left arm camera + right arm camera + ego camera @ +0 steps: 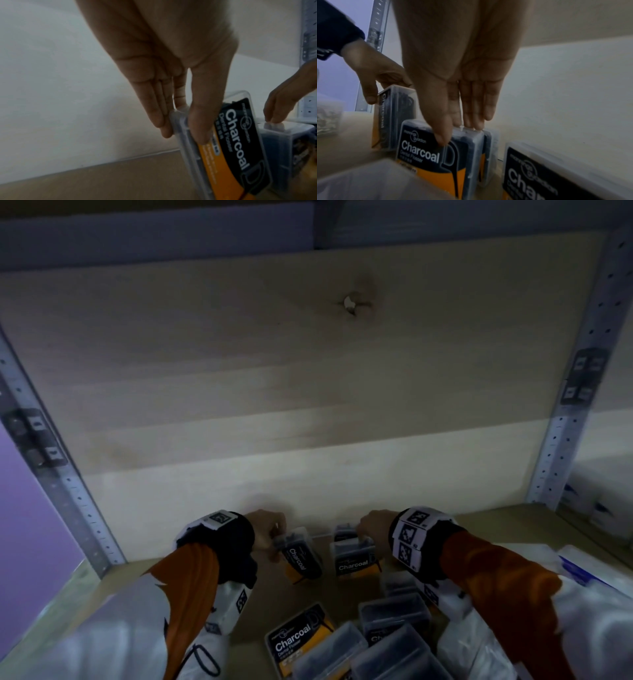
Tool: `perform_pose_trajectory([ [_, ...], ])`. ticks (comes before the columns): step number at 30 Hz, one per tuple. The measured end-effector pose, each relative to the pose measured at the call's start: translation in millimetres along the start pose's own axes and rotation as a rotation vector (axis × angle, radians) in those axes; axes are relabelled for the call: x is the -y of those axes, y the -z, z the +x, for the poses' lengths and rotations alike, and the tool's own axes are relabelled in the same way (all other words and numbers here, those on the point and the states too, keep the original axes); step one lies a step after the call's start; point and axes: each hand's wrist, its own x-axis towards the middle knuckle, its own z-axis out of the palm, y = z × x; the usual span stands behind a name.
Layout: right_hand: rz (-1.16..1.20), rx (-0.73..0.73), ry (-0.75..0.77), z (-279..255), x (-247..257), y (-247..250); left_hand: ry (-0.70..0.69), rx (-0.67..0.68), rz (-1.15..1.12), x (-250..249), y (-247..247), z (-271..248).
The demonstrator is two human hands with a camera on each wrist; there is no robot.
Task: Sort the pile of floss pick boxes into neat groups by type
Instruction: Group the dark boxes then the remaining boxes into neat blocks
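Note:
Two clear floss pick boxes with black-and-orange "Charcoal" labels stand on edge near the back of the shelf. My left hand (275, 537) (184, 135) pinches the top of the left box (301, 558) (240, 142), thumb on the label side, fingers behind; the box leans. My right hand (361, 534) (458, 134) pinches the top of the right box (354, 561) (426, 152), thumb on its label. A further box (343, 530) (490, 146) stands directly behind that one. A pile of several more Charcoal boxes (301, 637) lies in front, between my forearms.
The wooden shelf board (113, 580) ends at a pale back panel (308, 392), with perforated metal uprights (565, 419) at both sides. White packs (589, 573) lie at the right. A bag of white picks (327, 121) sits left of my hands.

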Motion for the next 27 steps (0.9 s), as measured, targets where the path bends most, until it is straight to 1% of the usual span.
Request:
perform_pose_trajectory([
  [4, -0.055, 0.007, 0.005, 4, 2, -1, 0.036, 0.055, 0.141, 2, 1, -4],
  [6, -0.078, 0.009, 0.0, 7, 3, -3, 0.039, 0.062, 0.182, 4, 0, -5],
  [10, -0.048, -0.015, -0.011, 14, 3, -5, 0.067, 0.054, 0.211, 9, -2, -8],
  [16, 0.004, -0.03, 0.014, 19, 0, -10, 0.138, 0.106, 0.294, 13, -4, -8],
  [19, -0.023, 0.009, 0.003, 17, 3, -5, 0.16, 0.138, 0.301, 13, -2, -9],
  [21, -0.056, 0.017, -0.035, 15, 5, -2, 0.155, 0.148, 0.298, 13, -2, -8],
  [23, -0.067, 0.027, -0.035, 10, 8, 1, 0.142, 0.152, 0.288, 13, -2, -8],
  [27, -0.08, 0.051, -0.049, 6, 10, 9, 0.071, 0.11, 0.265, 11, -3, -9],
])
